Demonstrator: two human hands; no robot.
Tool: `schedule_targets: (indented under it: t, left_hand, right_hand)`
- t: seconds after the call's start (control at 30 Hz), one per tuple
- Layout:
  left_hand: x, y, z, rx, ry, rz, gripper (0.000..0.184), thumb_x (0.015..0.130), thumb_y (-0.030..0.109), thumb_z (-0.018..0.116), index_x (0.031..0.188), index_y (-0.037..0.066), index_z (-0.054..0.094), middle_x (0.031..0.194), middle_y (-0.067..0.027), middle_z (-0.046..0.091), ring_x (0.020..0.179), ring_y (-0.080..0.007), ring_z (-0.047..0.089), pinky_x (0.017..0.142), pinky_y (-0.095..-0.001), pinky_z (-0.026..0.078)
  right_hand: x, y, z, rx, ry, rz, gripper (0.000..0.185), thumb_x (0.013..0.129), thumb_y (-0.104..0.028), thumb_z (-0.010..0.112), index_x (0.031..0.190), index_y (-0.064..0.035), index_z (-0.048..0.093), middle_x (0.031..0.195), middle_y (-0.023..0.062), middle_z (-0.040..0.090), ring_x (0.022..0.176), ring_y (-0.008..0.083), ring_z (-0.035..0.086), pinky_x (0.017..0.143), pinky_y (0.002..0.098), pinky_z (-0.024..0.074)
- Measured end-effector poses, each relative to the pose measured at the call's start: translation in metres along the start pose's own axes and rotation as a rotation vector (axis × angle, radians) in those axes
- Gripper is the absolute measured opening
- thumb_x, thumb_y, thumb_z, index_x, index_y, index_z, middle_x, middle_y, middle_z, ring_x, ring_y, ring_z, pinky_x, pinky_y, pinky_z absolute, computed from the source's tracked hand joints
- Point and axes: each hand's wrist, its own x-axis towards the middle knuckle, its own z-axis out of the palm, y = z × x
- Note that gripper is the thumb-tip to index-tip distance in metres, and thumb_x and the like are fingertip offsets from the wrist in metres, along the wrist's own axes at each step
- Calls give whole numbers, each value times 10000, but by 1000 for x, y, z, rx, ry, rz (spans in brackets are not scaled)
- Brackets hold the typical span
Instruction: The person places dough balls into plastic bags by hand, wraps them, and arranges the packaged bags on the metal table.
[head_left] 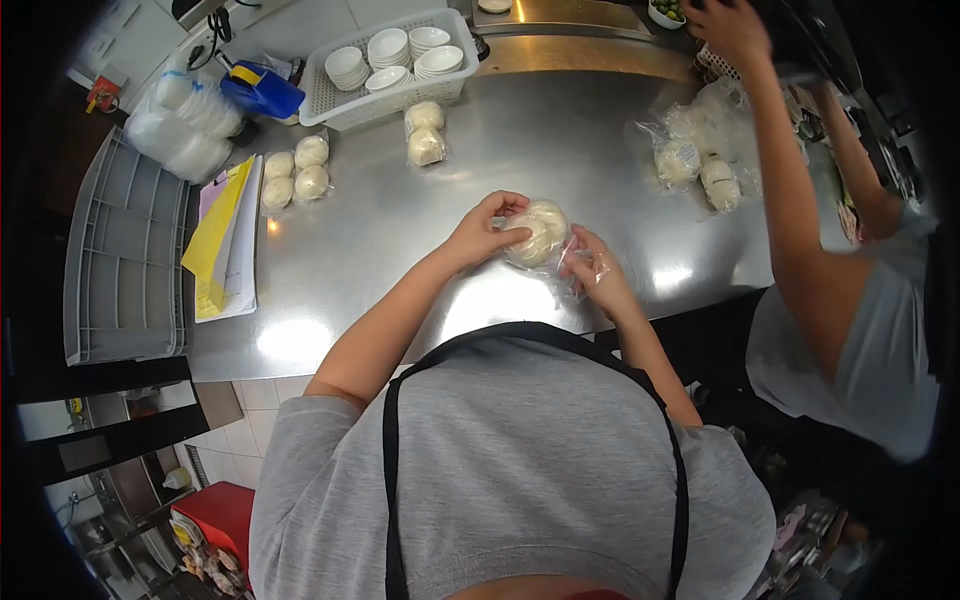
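Just in front of my body, a pale dough ball (pixel 541 233) in clear plastic is between my two hands, over the metal counter. My left hand (pixel 487 232) closes on its left side, thumb in front and fingers behind. On the right, my right hand (pixel 597 270) pinches the loose end of the clear plastic bag (pixel 572 258). Further back lie a bagged pair of dough balls (pixel 427 134) and, to the left, more bagged dough balls (pixel 296 172). Several others in crumpled plastic (pixel 695 155) lie at the right.
A white basket (pixel 345 118) of small white bowls stands at the back. Papers with a yellow sheet (pixel 222 240) lie beside a grey crate (pixel 125 260) at the left. A co-worker's arm (pixel 785 170) reaches over the counter's right end. The steel counter (pixel 370 240) runs across the view.
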Motion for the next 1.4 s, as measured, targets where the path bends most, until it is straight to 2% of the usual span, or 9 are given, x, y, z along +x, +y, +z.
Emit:
schedule_targets:
  t: [0.17, 0.27, 0.43, 0.57, 0.73, 0.93, 1.13, 1.3, 1.4]
  left_hand:
    - [-1, -13, 9, -618, 13, -11, 535, 835, 200, 650, 1281, 45, 400, 1114, -80, 498, 1053, -139, 482, 889, -286, 422]
    - [1, -1, 8, -747, 253, -313, 449, 822, 207, 673, 1196, 39, 492, 1009, -34, 553, 915, -107, 517, 822, -247, 434]
    - [-3, -18, 2, -695, 80, -279, 279, 843, 182, 651, 1070, 37, 578, 975, -22, 580, 856, -108, 543, 800, -240, 444]
    - [-16, -17, 6, -832, 55, -201, 206, 861, 161, 627, 1023, 42, 582, 984, -40, 585, 939, -133, 560, 839, -266, 457]
    - [-21, -15, 15, -777, 169, -184, 280, 844, 146, 647, 1084, 40, 548, 987, -49, 582, 939, -140, 565, 828, -268, 474]
    - [-24, -16, 7, -778, 32, -279, 404, 848, 147, 644, 1201, 45, 477, 1069, -74, 570, 987, -149, 559, 854, -269, 475]
    - [-35, -20, 21, -945, -21, -173, 424, 895, 171, 579, 1277, 62, 432, 1136, -66, 556, 1053, -155, 538, 904, -285, 453]
    - [-30, -13, 12, -802, -12, -165, 392, 930, 196, 520, 1286, 60, 426, 1117, -61, 560, 1028, -147, 545, 887, -278, 457]
    - [-26, -16, 9, -784, 98, -251, 323, 933, 227, 517, 1208, 61, 480, 1065, -68, 576, 964, -127, 560, 821, -267, 478]
  right_hand:
    - [-2, -2, -5, 45, -28, 126, 521, 841, -189, 636, 1291, -34, 424, 1051, 79, 555, 777, 119, 582, 550, 230, 467]
    - [-5, 5, 4, -19, -30, -151, 485, 844, -179, 627, 1270, -36, 444, 1088, 81, 559, 785, 124, 572, 651, 226, 468]
    - [-1, 7, 10, 28, -32, -207, 397, 838, -187, 637, 1186, -49, 504, 1092, 95, 570, 778, 142, 575, 695, 244, 463]
    - [-1, -9, 10, -44, -156, 131, 382, 856, -267, 627, 1146, -44, 517, 1008, 86, 592, 772, 132, 590, 629, 260, 472]
    - [0, -4, 17, -64, -254, 209, 424, 866, -323, 618, 1161, -43, 501, 974, 69, 590, 780, 112, 593, 606, 246, 478]
    - [-6, 6, 30, -210, -12, -163, 543, 831, -436, 628, 1173, -40, 482, 972, 98, 596, 824, 160, 605, 694, 269, 476]
    - [-6, -29, 17, -277, -201, 247, 682, 796, -445, 664, 1280, -51, 391, 1045, 156, 592, 960, 218, 583, 819, 320, 463]
    - [-4, 15, 27, 41, -35, -79, 700, 725, -392, 743, 1278, -96, 433, 1130, 175, 580, 1046, 279, 572, 885, 346, 449]
    - [-5, 10, 20, -180, 108, -291, 656, 685, -307, 783, 1231, -82, 496, 1142, 158, 578, 1048, 260, 569, 893, 350, 448]
